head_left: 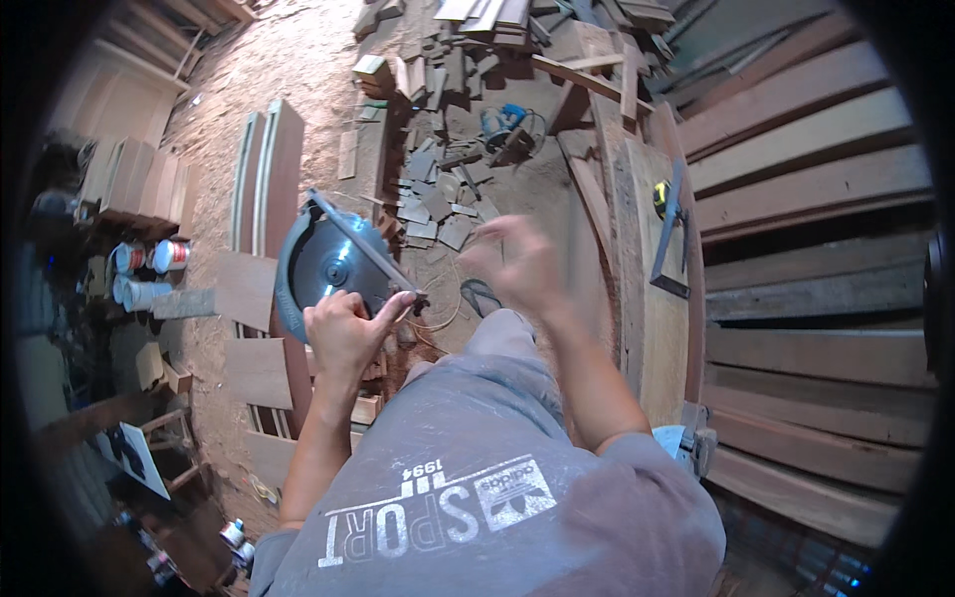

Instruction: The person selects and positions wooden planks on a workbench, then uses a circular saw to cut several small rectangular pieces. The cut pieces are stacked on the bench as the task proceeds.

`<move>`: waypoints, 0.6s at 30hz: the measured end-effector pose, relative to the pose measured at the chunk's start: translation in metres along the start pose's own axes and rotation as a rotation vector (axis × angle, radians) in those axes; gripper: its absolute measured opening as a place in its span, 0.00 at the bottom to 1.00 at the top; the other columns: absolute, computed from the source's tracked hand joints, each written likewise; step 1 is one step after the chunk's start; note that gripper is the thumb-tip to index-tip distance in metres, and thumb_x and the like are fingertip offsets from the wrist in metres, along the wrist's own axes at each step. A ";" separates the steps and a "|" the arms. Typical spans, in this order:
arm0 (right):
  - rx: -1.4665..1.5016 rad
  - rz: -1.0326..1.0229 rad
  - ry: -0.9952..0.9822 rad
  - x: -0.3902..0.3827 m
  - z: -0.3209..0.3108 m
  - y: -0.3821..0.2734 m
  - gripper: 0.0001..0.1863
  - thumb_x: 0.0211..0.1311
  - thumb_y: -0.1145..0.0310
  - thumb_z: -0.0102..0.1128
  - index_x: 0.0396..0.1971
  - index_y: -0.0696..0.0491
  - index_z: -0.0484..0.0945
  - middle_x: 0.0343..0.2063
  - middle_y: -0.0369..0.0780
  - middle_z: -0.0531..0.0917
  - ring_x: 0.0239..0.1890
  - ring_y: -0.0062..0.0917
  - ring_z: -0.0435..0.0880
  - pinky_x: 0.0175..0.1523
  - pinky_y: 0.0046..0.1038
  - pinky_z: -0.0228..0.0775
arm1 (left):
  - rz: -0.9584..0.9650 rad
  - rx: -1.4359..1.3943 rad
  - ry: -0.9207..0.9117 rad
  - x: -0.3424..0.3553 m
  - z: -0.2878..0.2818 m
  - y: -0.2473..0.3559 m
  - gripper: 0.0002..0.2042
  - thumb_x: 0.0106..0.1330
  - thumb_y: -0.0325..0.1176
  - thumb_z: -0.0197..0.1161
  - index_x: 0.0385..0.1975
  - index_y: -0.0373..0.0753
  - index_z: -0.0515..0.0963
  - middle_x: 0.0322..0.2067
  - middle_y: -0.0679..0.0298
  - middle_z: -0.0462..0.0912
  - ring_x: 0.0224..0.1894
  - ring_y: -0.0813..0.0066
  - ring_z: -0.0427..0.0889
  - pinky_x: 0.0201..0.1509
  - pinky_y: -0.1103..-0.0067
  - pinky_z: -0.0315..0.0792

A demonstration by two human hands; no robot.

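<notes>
My left hand (348, 328) is closed at the lower edge of a circular saw (333, 254). The saw has a large round blue-grey disc with a central hub, and a straight metal bar crosses its right side. My left thumb points right, along the bar's lower end; what the curled fingers grip underneath is partly hidden. My right hand (512, 261) is raised in front of my body, to the right of the saw and apart from it. Motion smears its fingers, and I see nothing held in it.
Wood offcuts (438, 199) litter the floor ahead, with a blue power tool (502, 124) beyond. At right, a thick plank (665, 348) bears a tape measure (661, 199) and a try square (670, 249). Stacked boards (816, 348) stand farther right, white buckets (171, 256) at left.
</notes>
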State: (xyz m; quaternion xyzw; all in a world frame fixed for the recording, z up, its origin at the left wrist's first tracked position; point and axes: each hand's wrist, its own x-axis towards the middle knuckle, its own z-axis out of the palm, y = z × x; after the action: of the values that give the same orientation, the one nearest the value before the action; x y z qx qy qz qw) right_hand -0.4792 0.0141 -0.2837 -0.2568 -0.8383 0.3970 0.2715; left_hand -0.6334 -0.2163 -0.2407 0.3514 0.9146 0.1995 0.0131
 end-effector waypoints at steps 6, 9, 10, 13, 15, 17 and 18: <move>-0.799 0.694 0.454 -0.009 -0.136 0.156 0.27 0.70 0.53 0.66 0.61 0.54 0.78 0.54 0.52 0.85 0.58 0.51 0.82 0.64 0.47 0.73 | 0.135 -0.025 0.155 -0.013 0.001 -0.007 0.35 0.57 0.71 0.68 0.08 0.41 0.77 0.15 0.62 0.76 0.23 0.62 0.77 0.36 0.65 0.65; -0.679 0.688 0.446 -0.051 -0.164 0.254 0.31 0.70 0.53 0.65 0.67 0.54 0.73 0.56 0.53 0.85 0.59 0.52 0.83 0.61 0.48 0.74 | 0.124 -0.036 0.085 -0.010 -0.002 -0.009 0.37 0.53 0.74 0.70 0.08 0.41 0.78 0.14 0.66 0.76 0.23 0.66 0.77 0.37 0.68 0.63; -0.695 0.703 0.429 -0.052 -0.164 0.263 0.30 0.71 0.54 0.64 0.67 0.53 0.73 0.57 0.53 0.84 0.60 0.52 0.82 0.62 0.47 0.73 | 0.108 -0.036 0.070 -0.010 -0.002 -0.011 0.37 0.52 0.75 0.70 0.08 0.40 0.78 0.14 0.66 0.76 0.23 0.66 0.77 0.38 0.68 0.63; -0.764 0.626 0.421 -0.064 -0.180 0.300 0.28 0.72 0.55 0.63 0.66 0.55 0.74 0.59 0.54 0.83 0.60 0.51 0.82 0.63 0.46 0.72 | 0.119 -0.072 0.037 -0.010 -0.001 -0.018 0.39 0.53 0.77 0.67 0.08 0.39 0.79 0.14 0.66 0.77 0.24 0.66 0.78 0.39 0.68 0.63; -0.760 0.674 0.455 -0.052 -0.166 0.277 0.28 0.73 0.56 0.62 0.65 0.57 0.75 0.59 0.55 0.83 0.61 0.51 0.81 0.64 0.46 0.72 | 0.101 -0.055 0.004 -0.017 -0.002 -0.023 0.39 0.54 0.77 0.66 0.08 0.39 0.79 0.14 0.65 0.77 0.24 0.66 0.79 0.40 0.68 0.63; -0.762 0.531 0.591 -0.050 -0.167 0.266 0.27 0.74 0.56 0.61 0.64 0.58 0.76 0.56 0.55 0.84 0.59 0.51 0.83 0.62 0.46 0.73 | 0.121 -0.096 0.025 -0.018 0.000 -0.026 0.40 0.54 0.78 0.65 0.08 0.39 0.79 0.14 0.65 0.77 0.24 0.65 0.79 0.40 0.68 0.63; -0.753 0.355 0.695 -0.051 -0.169 0.266 0.26 0.74 0.56 0.61 0.63 0.58 0.76 0.54 0.56 0.85 0.56 0.51 0.84 0.59 0.46 0.75 | 0.134 -0.118 0.034 -0.017 0.001 -0.027 0.40 0.55 0.78 0.65 0.08 0.39 0.79 0.14 0.65 0.77 0.24 0.65 0.79 0.40 0.68 0.63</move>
State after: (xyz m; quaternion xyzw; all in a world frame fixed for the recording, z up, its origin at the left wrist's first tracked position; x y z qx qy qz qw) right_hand -0.2741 0.2171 -0.4203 -0.5903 -0.7271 0.0007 0.3505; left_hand -0.6374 -0.2453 -0.2532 0.4070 0.8758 0.2594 0.0048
